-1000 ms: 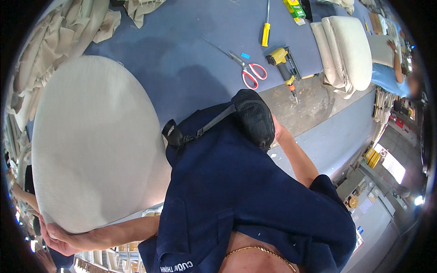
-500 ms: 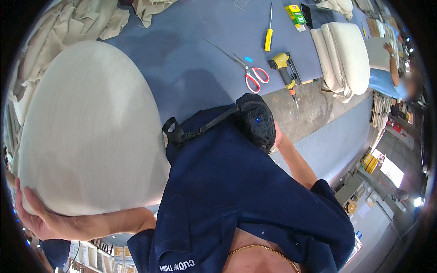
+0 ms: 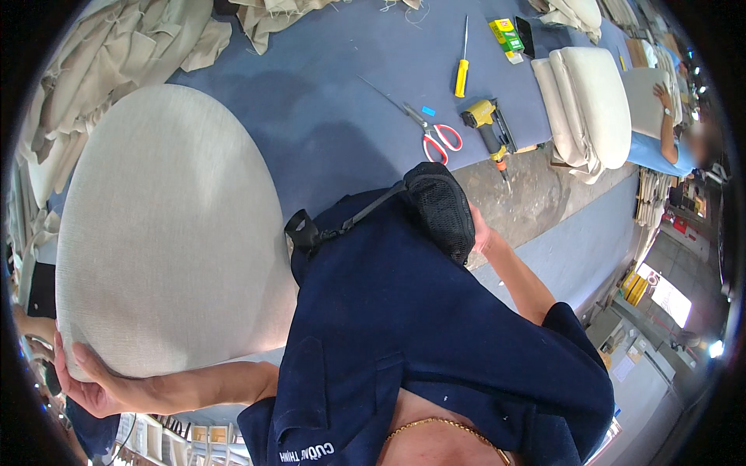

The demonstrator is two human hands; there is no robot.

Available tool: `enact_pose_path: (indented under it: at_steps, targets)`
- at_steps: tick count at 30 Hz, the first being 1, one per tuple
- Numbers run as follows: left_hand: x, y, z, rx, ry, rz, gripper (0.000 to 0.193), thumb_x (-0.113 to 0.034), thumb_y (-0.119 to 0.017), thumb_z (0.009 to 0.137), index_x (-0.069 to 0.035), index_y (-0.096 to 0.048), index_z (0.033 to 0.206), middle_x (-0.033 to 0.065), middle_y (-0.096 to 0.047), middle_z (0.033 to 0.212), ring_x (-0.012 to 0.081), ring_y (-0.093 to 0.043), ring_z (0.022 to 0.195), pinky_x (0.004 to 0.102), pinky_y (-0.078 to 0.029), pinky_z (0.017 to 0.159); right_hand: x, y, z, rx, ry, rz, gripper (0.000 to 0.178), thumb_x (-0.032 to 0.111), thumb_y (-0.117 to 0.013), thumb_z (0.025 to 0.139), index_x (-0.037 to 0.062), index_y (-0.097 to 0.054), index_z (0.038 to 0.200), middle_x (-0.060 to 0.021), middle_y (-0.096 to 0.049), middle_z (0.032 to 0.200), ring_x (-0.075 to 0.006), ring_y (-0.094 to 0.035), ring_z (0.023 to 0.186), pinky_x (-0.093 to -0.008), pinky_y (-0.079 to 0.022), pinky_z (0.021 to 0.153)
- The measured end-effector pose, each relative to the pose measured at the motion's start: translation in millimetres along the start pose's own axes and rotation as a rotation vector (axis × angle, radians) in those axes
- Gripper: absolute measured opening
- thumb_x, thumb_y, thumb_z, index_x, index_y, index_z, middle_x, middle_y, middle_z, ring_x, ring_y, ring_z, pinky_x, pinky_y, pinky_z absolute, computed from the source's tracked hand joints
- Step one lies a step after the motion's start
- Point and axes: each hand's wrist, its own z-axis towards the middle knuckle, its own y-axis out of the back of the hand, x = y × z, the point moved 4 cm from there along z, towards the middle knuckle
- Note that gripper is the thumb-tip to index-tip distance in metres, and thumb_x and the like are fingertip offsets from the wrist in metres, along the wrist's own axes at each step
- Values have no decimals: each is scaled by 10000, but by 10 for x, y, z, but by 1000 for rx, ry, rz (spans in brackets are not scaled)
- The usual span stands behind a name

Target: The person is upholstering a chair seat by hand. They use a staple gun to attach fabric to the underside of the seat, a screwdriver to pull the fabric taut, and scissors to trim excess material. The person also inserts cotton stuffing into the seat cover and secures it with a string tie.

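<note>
A large rounded seat cushion in light beige fabric takes up the left side. My left hand grips its lower left edge, with the thumb on the top face and the fingers along the side and underneath. Close to my body, my right hand is mostly hidden behind a black mesh pouch on a strap. Its fingers do not show. Beyond it on the blue-grey table lie a yellow and black air stapler and scissors with red and white handles.
A yellow-handled screwdriver, a green and yellow box and a dark phone lie at the back. Folded beige covers stand at the right. Loose fabric heaps at the far left. A co-worker's arm shows at far right.
The cushion and my left hand have shifted slightly right and down in the picture. The table and tools have also slid down a little. My left hand keeps its grip.
</note>
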Motion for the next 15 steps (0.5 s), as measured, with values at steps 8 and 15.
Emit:
enact_pose_path:
  at_steps: [8, 15]
  targets:
    - [50, -59, -6, 15, 41, 10, 254, -248, -781, 876, -104, -718, 1075, 89, -735, 1149, 214, -676, 1083, 460, -548, 1027, 31, -34, 88, 122, 30, 14, 585, 475, -383, 1096, 69, -469, 1509, -116, -575, 1459, -224, -598, 1293, -391, -481, 1117]
    - [-222, 1, 218, 159, -211, 143, 297, -66, -838, 741, -31, -685, 993, 137, -720, 1118, 265, -659, 1053, 393, -495, 981, 161, 113, 9, -22, 305, -417, 478, 235, -375, 1096, 20, -417, 1520, -130, -476, 1537, -240, -448, 1409, -409, -350, 1198]
